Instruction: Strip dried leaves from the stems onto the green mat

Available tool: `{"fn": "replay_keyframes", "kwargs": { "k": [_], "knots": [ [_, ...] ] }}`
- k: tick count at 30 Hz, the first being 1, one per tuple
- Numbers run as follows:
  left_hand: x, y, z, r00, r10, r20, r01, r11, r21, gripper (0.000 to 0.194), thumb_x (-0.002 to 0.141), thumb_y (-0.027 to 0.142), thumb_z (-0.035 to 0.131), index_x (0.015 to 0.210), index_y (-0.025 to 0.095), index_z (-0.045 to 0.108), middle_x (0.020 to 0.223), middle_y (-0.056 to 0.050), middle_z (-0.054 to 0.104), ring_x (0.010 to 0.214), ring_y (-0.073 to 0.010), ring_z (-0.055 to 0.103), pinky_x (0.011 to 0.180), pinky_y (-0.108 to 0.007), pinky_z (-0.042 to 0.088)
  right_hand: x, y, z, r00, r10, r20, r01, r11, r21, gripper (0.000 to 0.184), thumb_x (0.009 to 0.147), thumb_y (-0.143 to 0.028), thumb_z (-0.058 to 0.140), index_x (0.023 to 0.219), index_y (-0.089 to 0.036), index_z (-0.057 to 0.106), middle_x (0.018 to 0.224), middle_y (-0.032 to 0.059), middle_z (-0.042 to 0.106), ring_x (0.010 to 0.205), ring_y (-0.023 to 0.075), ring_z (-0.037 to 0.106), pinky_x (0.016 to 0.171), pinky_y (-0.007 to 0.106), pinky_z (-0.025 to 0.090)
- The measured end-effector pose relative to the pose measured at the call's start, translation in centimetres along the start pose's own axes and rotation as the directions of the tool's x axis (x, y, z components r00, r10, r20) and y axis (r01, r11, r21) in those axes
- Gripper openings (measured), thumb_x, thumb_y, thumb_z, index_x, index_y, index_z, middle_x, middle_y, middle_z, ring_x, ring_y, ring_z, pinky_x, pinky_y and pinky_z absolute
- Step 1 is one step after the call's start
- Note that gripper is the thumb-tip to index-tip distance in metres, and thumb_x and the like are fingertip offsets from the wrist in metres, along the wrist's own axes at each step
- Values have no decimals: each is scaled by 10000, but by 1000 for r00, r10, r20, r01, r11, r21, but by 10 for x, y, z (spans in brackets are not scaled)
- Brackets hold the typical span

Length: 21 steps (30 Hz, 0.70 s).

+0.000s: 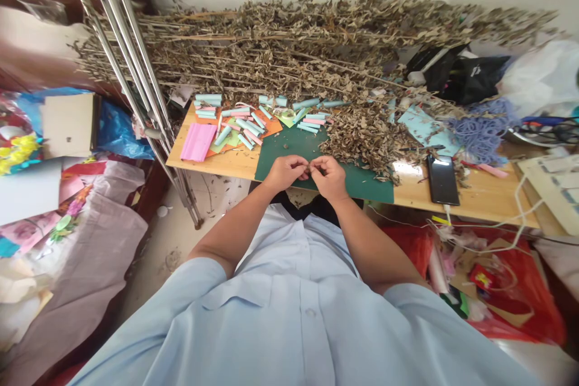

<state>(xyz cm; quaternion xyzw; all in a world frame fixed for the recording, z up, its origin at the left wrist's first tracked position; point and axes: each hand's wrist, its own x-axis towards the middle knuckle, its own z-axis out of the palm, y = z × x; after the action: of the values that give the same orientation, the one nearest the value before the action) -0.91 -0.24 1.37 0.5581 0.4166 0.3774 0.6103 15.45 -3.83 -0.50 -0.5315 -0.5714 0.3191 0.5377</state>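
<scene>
My left hand [287,172] and my right hand [329,177] meet over the front edge of a dark green mat [289,145]. Both are closed, fingertips pinched together on a small brownish bit that looks like dried leaf [309,168]; most of it is hidden by the fingers. A heap of crumbled dried leaves [362,139] covers the mat's right side, just beyond my right hand. Left of it lie several small rolled paper tubes [249,130] in pale blue and pink, some on orange and green paper sheets. A pink folded paper [198,142] rests at the table's left end.
Long bundles of dried leafy stalks [271,48] lie along the wall. Metal crutches [131,66] lean at the left. A black phone [442,180] with a white cable lies at the right, near purple cord [484,126]. A red bag [534,289] sits below the wooden table [411,190].
</scene>
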Motion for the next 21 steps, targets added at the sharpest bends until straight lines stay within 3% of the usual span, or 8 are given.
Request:
{"fn": "replay_keyframes", "kwargs": {
  "k": [4,9,13,21],
  "knots": [
    [4,-3,-2,999,-20,-44,18,999,-49,164,822,246,694,916,112,682,684,-31,704,608,-136,706,607,-245,584,3,3,1,996,43,-76,-40,998,49,146,865,-315,629,973,-216,621,857,34,733,742,176,696,714,335,588],
    [5,-5,0,999,4,-53,-6,999,-34,175,851,276,683,931,122,665,706,-25,702,621,-134,702,614,-255,583,6,3,3,991,16,-130,-34,990,-137,103,858,-275,611,878,-218,695,809,26,728,707,185,667,737,349,570],
    [4,-2,0,997,39,-70,-39,999,-1,133,860,251,658,916,130,668,666,-4,677,565,-97,650,569,-208,542,5,1,4,992,-42,-118,14,974,-225,126,869,-275,606,886,-221,719,846,32,738,722,186,660,759,345,555],
    [2,3,-1,993,61,-97,-57,997,45,128,842,243,666,898,137,711,678,1,656,575,-81,615,544,-180,509,3,0,5,994,-48,-97,25,975,-223,112,865,-289,631,912,-215,699,842,28,719,696,170,636,710,321,533]
  ]
}}
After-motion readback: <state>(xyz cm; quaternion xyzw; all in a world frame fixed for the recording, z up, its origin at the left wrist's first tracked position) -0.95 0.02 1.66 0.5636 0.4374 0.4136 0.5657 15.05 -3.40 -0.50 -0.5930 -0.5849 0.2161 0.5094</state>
